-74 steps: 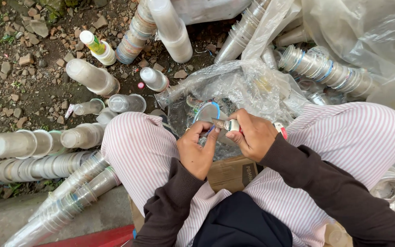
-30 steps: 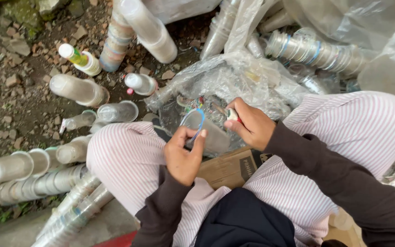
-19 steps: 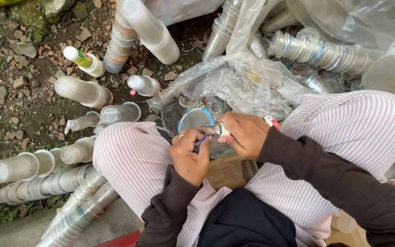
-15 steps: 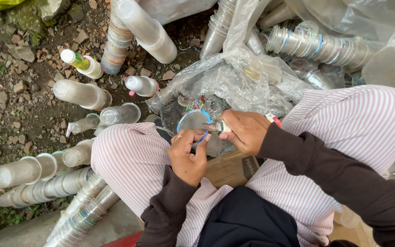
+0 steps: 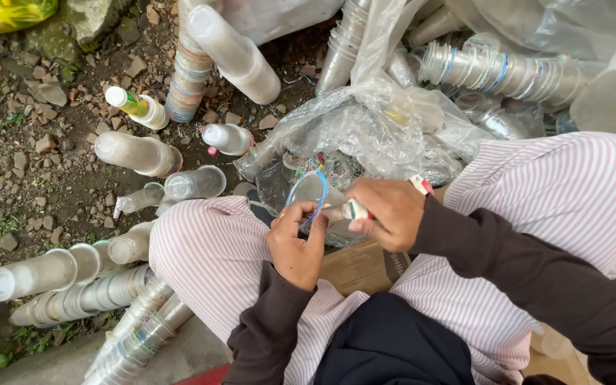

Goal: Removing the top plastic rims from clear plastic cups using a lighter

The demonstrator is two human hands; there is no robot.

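Note:
I sit with my knees apart in striped trousers. My left hand (image 5: 296, 246) grips a clear plastic cup (image 5: 309, 192) with a blue rim, held on its side between my knees. My right hand (image 5: 388, 212) is closed around a small cutter (image 5: 351, 210) with a white and red handle, its tip at the cup's rim. Just beyond the cup lies a crumpled clear plastic bag (image 5: 365, 128) with bits of plastic inside.
Stacks of nested clear cups (image 5: 73, 292) lie on the gravel ground at the left, more cup stacks (image 5: 493, 68) at the top right. Loose cups and small bottles (image 5: 137, 107) are scattered ahead. A cardboard piece (image 5: 361, 264) lies under my hands.
My hands parted about a second ago, then came together again on the cup. The cutter now sits at the cup's rim, and the view has shifted slightly.

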